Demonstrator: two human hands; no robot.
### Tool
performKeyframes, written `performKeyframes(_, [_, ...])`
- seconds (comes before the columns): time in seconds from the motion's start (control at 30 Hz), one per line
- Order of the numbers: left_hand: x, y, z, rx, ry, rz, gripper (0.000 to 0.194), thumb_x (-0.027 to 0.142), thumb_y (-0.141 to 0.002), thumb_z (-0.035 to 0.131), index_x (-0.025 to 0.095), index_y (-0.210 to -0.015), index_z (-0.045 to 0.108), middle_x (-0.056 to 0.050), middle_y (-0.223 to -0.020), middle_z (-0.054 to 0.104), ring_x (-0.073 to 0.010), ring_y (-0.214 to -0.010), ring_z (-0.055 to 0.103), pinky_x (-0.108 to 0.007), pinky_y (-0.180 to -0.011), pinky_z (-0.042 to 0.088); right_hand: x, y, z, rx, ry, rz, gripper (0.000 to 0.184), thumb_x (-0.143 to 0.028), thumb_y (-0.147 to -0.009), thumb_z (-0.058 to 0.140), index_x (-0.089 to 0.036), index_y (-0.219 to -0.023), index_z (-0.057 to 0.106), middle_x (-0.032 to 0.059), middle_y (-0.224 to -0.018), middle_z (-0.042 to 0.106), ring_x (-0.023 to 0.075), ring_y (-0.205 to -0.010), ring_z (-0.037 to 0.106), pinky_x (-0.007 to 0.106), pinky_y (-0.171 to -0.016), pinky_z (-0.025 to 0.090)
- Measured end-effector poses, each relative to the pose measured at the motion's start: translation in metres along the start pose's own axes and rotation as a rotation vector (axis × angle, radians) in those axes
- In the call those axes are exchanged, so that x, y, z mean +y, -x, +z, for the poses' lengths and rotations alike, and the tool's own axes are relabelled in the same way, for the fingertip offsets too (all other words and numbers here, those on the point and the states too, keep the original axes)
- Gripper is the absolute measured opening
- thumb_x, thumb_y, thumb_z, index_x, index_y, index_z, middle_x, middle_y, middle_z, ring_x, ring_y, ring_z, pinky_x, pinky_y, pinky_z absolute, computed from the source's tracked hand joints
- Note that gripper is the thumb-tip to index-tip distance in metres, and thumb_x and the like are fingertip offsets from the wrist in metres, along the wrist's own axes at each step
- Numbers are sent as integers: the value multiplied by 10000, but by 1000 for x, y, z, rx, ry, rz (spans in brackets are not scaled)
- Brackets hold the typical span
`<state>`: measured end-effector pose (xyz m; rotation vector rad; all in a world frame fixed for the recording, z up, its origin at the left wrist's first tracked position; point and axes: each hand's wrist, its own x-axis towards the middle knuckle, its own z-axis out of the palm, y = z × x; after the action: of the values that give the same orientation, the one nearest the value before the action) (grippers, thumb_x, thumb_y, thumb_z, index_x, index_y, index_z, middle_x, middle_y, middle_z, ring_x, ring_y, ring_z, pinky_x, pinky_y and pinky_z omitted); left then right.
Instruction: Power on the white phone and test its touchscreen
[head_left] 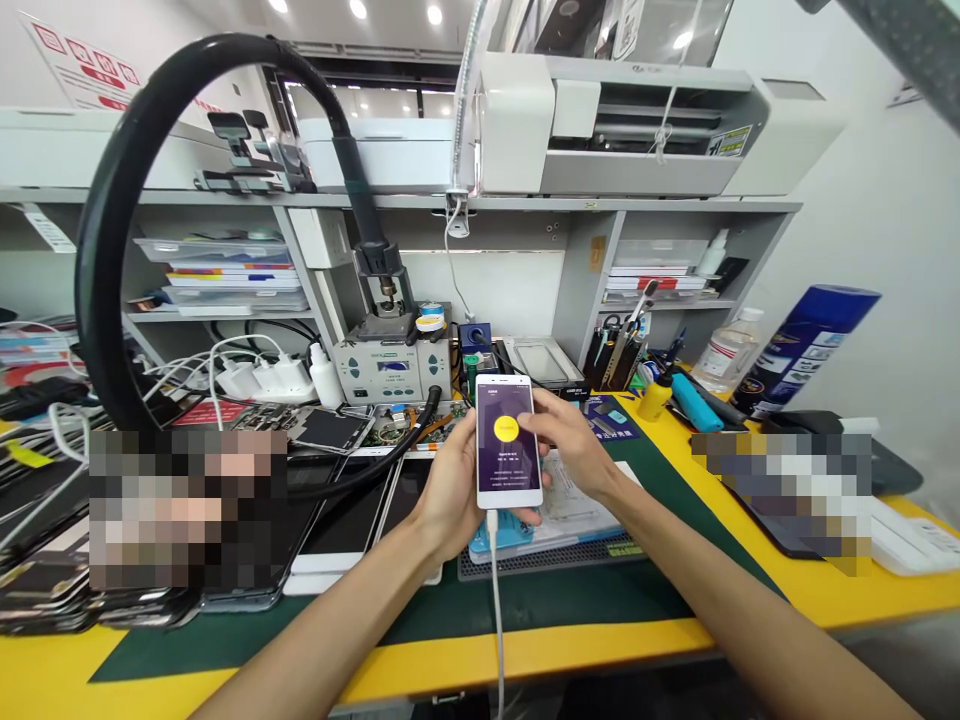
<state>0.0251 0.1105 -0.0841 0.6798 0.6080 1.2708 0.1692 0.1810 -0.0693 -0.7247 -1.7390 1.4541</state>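
A white smartphone is held upright in front of me, its screen lit purple with a yellow circle near the middle. My left hand is closed around the phone's left side and back, with fingertips showing past its right edge. A white charging cable is plugged into the bottom of the phone and hangs down over the table's front edge. At the screen's right side is my right hand, one finger over the yellow circle; its other fingers are partly hidden behind the phone, and whether they grip it is unclear.
Stacked phones and screens cover the left of the green mat. A grey soldering station stands behind, under a thick black hose. To the right are a blue spray can, a clear bottle and tools.
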Motion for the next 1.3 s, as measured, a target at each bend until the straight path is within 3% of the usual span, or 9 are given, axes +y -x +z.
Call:
performKeyframes(0.17, [2, -1, -2, -47, -13, -21, 585, 533, -1003, 325, 150, -1408, 504, -198, -1131, 698, -361, -855, 742, -458, -448, 611, 2, -4, -6, -2, -65, -3, 313, -475, -897, 523, -209, -993, 657, -9, -756, 569, 119, -570, 432, 281, -565, 386])
performKeyframes(0.33, [4, -2, -3, -53, 2, -43, 599, 527, -1006, 323, 119, -1399, 517, -207, -1110, 699, -333, -817, 741, -446, -460, 616, 2, -5, -4, -3, -84, 17, 307, -457, -896, 523, -203, -1012, 650, 4, -762, 576, 144, -650, 496, 267, -563, 384])
performKeyframes(0.6, [6, 0, -2, -45, -10, -11, 553, 494, -1011, 342, 185, -1449, 479, -166, -1104, 715, -323, -791, 743, -470, -467, 618, -2, -1, 1, 18, 23, 10, 340, -445, -879, 580, -218, -1127, 631, 34, -924, 678, 178, -739, 611, 265, -541, 426])
performKeyframes(0.93, [1, -3, -4, 9, -10, 30, 529, 490, -1006, 375, 173, -1402, 524, -137, -972, 741, -286, -770, 745, -381, -483, 617, 0, -1, 5, 29, 111, -17, 365, -482, -863, 642, -209, -1102, 600, 55, -943, 681, 201, -796, 646, 308, -633, 499])
performKeyframes(1.3, [0, -3, -5, -6, 3, 10, 580, 521, -992, 371, 163, -1430, 501, -176, -1052, 735, -346, -785, 741, -458, -425, 595, 1, -2, 3, 26, 71, -19, 359, -504, -876, 629, -210, -1083, 621, 33, -914, 667, 161, -758, 610, 255, -576, 449])
